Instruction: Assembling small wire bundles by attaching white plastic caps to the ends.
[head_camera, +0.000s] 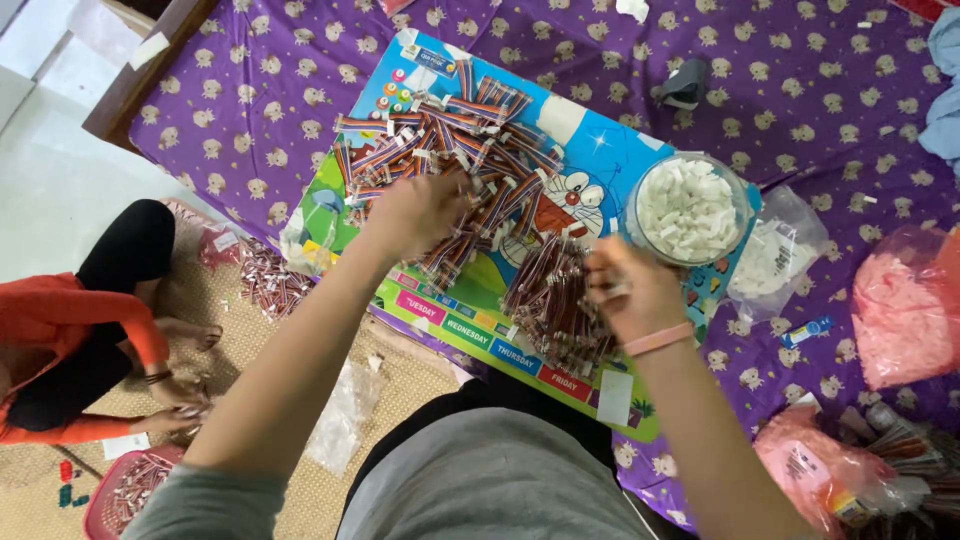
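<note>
Sorting step in hand: left hand (425, 210) reached into the pile of red sachets (450, 150), fingers apparently closed on several. Right hand (630, 290) pinched a small piece beside the bowl of white caps (688, 208); fitting it called for alignment.

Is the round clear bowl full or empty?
Full. The clear bowl is heaped to its rim with small white pieces, beside the right hand.

The left hand (415, 212) reaches into the sticks (450, 140) on the board (600, 150), and the right hand (628, 290) pinches small pieces beside the bowl (688, 210).
</note>
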